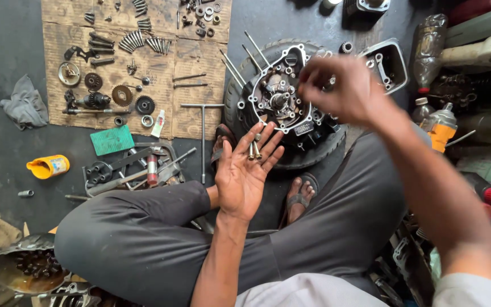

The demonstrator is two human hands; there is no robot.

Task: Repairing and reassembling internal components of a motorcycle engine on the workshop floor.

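Note:
I sit cross-legged on a dark floor. My left hand (pixel 244 170) is held palm up above my knee, fingers apart, with two or three long bolts (pixel 253 149) lying across the fingers. My right hand (pixel 339 88) hovers blurred over an engine crankcase (pixel 282 99) that rests on a black tyre (pixel 240 91); its fingers are pinched together, and whether they hold a bolt cannot be told. Long studs stick out of the crankcase at its upper left.
A cardboard sheet (pixel 188 57) at the top left carries gears, bolts and washers. A T-handle wrench (pixel 203 136), a green pad (pixel 112 140), a yellow cup (pixel 48 166), loose tools, a grey rag (pixel 25 105), an oily pan of parts (pixel 26 270) and bottles (pixel 441 125) surround me.

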